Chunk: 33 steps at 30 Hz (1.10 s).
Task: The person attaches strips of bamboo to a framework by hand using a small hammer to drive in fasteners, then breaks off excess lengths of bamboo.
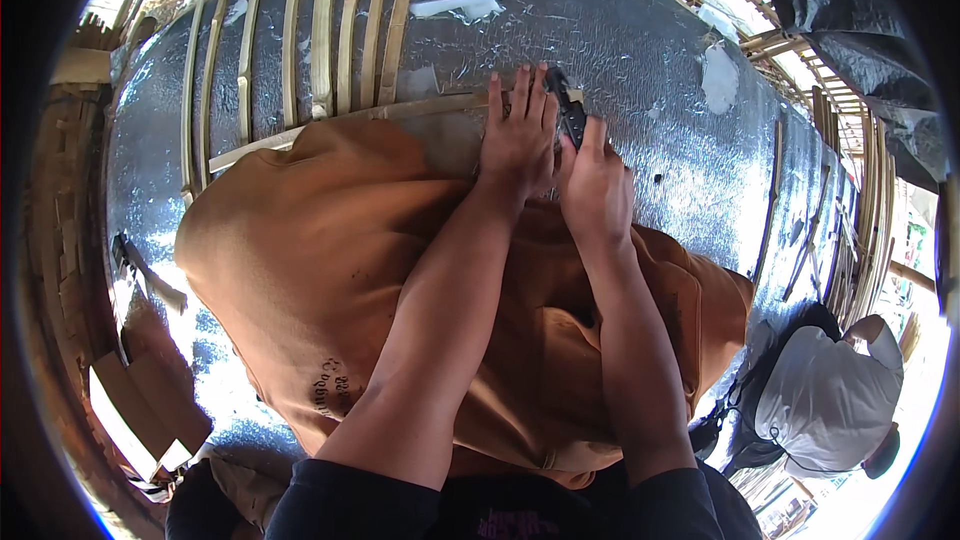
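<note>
My left hand (pixel 517 140) lies flat with its fingers stretched out, pressing on a long thin bamboo strip (pixel 350 118). The strip runs crosswise past the far edge of a brown cloth garment (pixel 300 200) spread over my lap. Beside it, my right hand (pixel 598 180) is closed round a black knife-like hand tool (pixel 567 110). The tool touches or overlaps the strip near its right end; its working edge is hidden. Under both hands is a silvery foil-covered mat (pixel 680 160).
Several split bamboo strips (pixel 322 30) lie side by side at the far left on the foil. A tool with a dark handle (pixel 150 275) rests at the left, near a cardboard piece (pixel 140 405). A person in a grey shirt (pixel 830 400) sits at the lower right, by stacked bamboo (pixel 878 210).
</note>
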Available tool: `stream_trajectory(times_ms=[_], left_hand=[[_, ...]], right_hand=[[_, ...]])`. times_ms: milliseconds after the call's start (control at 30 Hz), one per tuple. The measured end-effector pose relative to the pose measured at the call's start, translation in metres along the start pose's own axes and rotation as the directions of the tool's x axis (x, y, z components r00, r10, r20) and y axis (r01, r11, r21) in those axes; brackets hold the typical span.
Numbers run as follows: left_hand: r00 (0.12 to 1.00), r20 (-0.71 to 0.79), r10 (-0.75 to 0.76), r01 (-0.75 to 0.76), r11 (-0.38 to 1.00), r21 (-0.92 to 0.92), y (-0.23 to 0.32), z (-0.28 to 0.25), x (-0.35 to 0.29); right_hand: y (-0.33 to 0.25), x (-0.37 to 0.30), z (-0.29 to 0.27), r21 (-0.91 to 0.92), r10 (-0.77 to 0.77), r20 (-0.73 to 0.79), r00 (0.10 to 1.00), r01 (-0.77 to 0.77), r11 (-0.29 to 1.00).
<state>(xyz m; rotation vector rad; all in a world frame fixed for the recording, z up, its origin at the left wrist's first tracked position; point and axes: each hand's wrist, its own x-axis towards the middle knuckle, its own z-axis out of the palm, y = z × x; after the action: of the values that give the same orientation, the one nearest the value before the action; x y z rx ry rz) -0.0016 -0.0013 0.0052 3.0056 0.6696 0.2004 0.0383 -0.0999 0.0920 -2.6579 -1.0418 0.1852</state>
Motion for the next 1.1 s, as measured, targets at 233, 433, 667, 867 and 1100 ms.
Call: stream_trajectory(times_ms=[233,433,667,867,1100], left_hand=[[0.999,0.036,0.005,0.001,0.987,-0.159,0.001,-0.012,-0.002],[1.000,0.006,0.002,-0.002,0.997,-0.080,-0.003,-0.003,-0.002],[1.000,0.010,0.006,-0.005,0.994,-0.111,-0.002,-0.003,0.000],[0.999,0.048,-0.002,0.007,0.994,-0.111,-0.001,-0.010,-0.002],[0.999,0.032,-0.008,0.007,0.999,0.032,-0.001,0.001,-0.001]], right_hand=[[0.008,-0.005,0.009,0.103,0.080,-0.015,0.997,-0.078,0.992],[0.004,-0.006,0.013,0.130,-0.029,-0.153,0.988,0.050,0.990],[0.002,0.001,0.008,0.159,0.036,-0.114,0.993,-0.017,0.987],[0.003,-0.002,0.007,0.161,0.017,-0.082,0.996,-0.004,0.987],[0.006,-0.005,0.013,0.194,-0.039,-0.191,0.981,0.076,0.978]])
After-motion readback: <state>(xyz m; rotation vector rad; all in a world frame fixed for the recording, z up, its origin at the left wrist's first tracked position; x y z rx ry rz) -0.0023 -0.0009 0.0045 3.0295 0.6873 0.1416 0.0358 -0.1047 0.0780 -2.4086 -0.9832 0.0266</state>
